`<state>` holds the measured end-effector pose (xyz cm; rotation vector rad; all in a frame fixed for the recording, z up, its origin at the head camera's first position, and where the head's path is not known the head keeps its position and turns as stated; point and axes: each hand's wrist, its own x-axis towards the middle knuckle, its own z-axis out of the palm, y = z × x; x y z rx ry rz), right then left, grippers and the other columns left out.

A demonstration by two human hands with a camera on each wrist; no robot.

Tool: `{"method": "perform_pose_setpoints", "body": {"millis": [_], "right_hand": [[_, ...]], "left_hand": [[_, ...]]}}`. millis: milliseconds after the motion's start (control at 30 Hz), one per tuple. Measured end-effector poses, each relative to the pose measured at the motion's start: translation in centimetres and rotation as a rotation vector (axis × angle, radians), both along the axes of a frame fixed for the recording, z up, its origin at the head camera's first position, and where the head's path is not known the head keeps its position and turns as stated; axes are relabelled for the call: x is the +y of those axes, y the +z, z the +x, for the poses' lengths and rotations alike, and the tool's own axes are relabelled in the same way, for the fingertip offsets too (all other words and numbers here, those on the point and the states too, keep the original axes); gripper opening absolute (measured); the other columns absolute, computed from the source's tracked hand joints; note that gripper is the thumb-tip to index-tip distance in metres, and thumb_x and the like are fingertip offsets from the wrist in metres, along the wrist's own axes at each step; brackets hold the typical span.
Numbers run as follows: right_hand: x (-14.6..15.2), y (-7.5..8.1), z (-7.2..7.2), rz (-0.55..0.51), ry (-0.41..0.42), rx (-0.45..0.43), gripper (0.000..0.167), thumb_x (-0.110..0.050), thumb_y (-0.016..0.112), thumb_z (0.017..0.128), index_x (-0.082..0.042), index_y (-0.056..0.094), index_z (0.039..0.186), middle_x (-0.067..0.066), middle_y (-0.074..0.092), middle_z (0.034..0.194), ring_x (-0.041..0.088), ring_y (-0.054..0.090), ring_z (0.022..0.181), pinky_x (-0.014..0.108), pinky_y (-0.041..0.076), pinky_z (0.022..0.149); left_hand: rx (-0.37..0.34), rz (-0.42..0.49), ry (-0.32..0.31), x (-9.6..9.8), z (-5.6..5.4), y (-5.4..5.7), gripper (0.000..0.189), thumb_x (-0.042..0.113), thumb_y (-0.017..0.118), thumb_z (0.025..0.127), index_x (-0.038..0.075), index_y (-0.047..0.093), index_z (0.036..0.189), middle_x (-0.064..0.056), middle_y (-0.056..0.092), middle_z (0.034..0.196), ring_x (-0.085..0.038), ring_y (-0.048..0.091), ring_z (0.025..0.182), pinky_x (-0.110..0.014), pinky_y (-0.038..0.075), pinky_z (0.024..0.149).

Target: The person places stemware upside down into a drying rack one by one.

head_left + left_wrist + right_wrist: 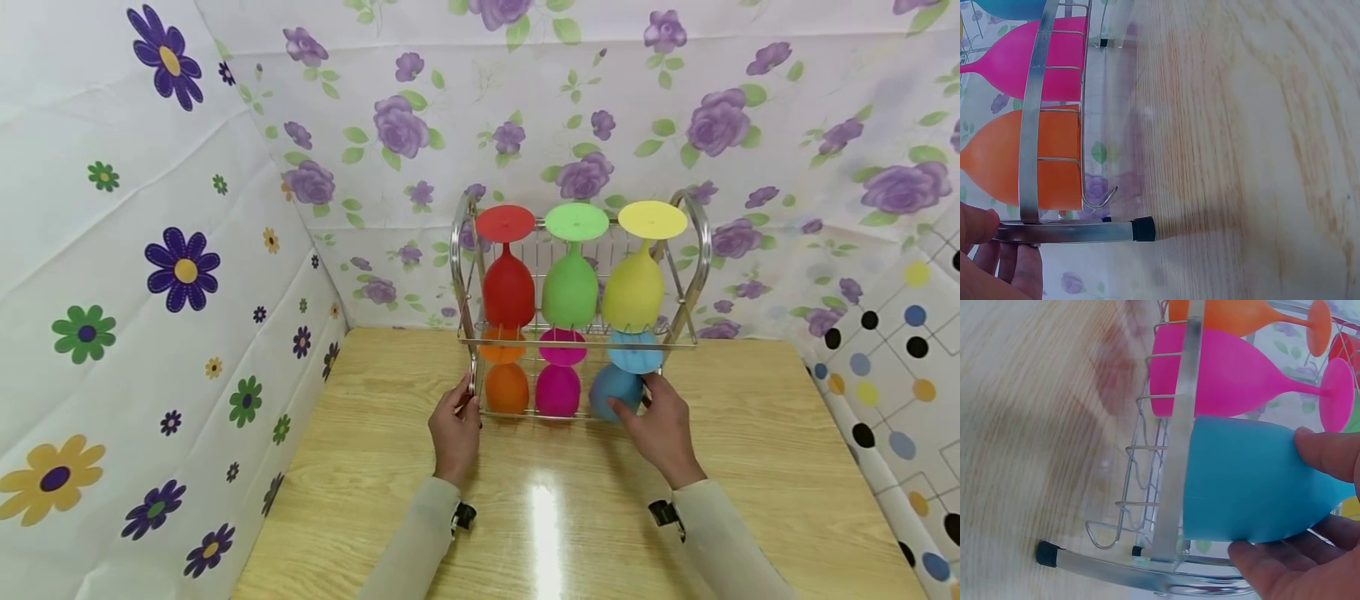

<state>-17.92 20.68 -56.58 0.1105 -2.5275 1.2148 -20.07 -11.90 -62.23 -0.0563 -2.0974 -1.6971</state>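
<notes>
A two-tier metal rack (577, 342) stands on the table, holding upside-down plastic goblets. My right hand (662, 429) grips the blue goblet (1247, 481) round its bowl at the right end of the lower tier. In the right wrist view its rim is at the rack's front bar, and the goblet leans a little in the head view. My left hand (456, 429) pinches the rack's left side leg (1066, 232). Beside the blue goblet, the magenta goblet (558, 390) and the orange goblet (507, 388) sit on the lower tier.
On the upper tier stand a red goblet (509, 287), a green goblet (570, 287) and a yellow goblet (634, 287), all bowl down. The wooden table (360, 467) extends around the rack. Flowered cloth (420, 133) hangs behind it, with patterned cloth on both sides.
</notes>
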Motion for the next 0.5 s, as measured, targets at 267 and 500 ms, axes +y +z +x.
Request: {"method": "perform_pose_setpoints", "body": {"millis": [267,500], "right_hand": [[-0.3,0.8,0.2,0.055,0.008,-0.036,0.067,-0.014,0.083,0.092,0.003,0.053,0.149,0.029,0.06,0.145,0.052,0.062,0.128,0.065,0.061,0.092],[-0.4,1.4,0.2,0.12,0.002,-0.062,0.068,-0.018,0.082,0.093,0.01,0.053,0.147,0.033,0.06,0.142,0.053,0.065,0.122,0.064,0.062,0.09]], "left_hand": [[0.007,0.006,-0.002,0.0,0.2,-0.1,0.054,-0.009,0.067,0.099,0.019,0.066,0.146,-0.017,0.071,0.118,-0.042,0.072,0.112,-0.035,0.067,0.081],[0.02,0.025,-0.009,0.1,0.1,-0.2,0.055,-0.01,0.066,0.099,0.016,0.065,0.146,-0.019,0.07,0.119,-0.047,0.071,0.11,-0.034,0.067,0.071]]}}
